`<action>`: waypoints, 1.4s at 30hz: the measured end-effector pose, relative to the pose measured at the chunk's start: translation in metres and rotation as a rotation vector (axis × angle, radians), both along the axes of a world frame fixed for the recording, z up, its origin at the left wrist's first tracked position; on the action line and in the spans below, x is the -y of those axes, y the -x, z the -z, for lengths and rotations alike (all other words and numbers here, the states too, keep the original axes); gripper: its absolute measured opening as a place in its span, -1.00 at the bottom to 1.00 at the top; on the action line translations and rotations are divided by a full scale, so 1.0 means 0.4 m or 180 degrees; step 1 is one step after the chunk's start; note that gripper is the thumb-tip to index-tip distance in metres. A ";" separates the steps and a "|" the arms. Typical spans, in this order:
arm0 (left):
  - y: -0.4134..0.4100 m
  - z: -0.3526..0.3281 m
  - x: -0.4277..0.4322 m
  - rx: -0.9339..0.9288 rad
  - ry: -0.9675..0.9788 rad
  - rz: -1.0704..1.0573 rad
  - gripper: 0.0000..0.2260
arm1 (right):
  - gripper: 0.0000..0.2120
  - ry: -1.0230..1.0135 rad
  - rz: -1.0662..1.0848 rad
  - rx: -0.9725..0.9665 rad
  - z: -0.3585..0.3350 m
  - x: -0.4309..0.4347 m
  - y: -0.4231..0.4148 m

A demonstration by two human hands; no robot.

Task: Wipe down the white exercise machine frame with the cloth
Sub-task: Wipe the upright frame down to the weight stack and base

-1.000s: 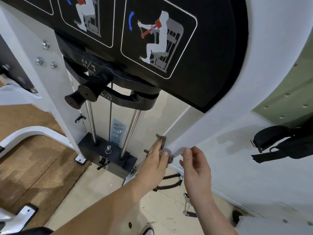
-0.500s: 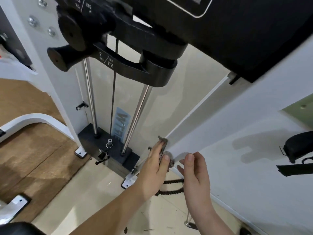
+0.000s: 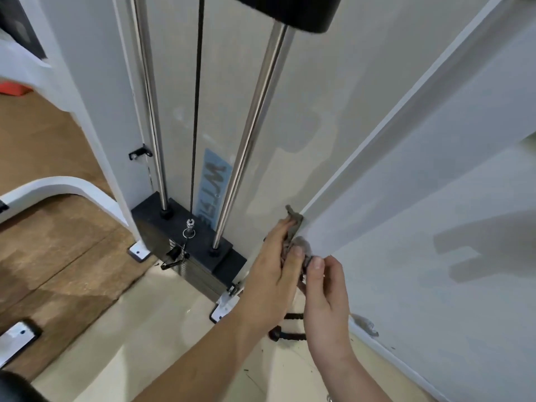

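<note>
The white machine frame (image 3: 385,158) runs as a slanted upright from the upper right down to the floor. A small grey cloth (image 3: 296,233) is wrapped over its lower edge. My left hand (image 3: 272,274) grips the cloth from the left side, thumb on top. My right hand (image 3: 324,291) pinches the cloth's lower end against the frame from the right. Most of the cloth is hidden between my fingers.
Two chrome guide rods (image 3: 249,132) and a black cable (image 3: 196,105) drop to the black weight stack (image 3: 188,250). A white curved base tube (image 3: 63,187) lies left on the wooden floor (image 3: 55,242). A white wall panel (image 3: 452,256) stands right. Black ribbed handles (image 3: 287,335) lie below my hands.
My view has dropped lower and closer to the frame's base. Both hands slid down the upright with the cloth, and my right hand has closed in to pinch it.
</note>
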State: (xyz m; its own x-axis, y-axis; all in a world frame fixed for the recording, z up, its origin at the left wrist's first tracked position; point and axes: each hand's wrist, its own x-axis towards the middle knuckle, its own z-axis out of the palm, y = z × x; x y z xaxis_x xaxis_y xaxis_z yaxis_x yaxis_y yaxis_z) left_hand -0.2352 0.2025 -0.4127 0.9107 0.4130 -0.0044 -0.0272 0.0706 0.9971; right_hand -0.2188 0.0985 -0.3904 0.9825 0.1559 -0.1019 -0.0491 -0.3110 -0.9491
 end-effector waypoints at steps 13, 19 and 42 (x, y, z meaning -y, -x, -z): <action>-0.062 0.336 -0.030 0.0668 -0.0348 0.0116 -0.52 | -0.28 -0.0463 0.0528 0.0766 0.404 -0.028 -0.027; -0.054 0.587 -0.011 0.0948 -0.0337 -0.0056 -0.48 | -0.36 -0.0790 0.0648 0.1112 0.483 -0.026 -0.055; -0.069 0.708 -0.016 0.1158 -0.1406 -0.0168 -0.44 | -0.45 0.0134 0.0496 0.2183 0.631 -0.017 -0.002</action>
State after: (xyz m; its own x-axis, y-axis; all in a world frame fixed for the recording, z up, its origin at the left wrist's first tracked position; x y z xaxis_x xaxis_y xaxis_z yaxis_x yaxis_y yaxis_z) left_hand -0.2075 0.2090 -0.6958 0.7995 0.3494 0.4886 -0.3662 -0.3614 0.8575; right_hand -0.2180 0.1052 -0.6430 0.8379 0.0177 0.5456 0.5090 -0.3862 -0.7692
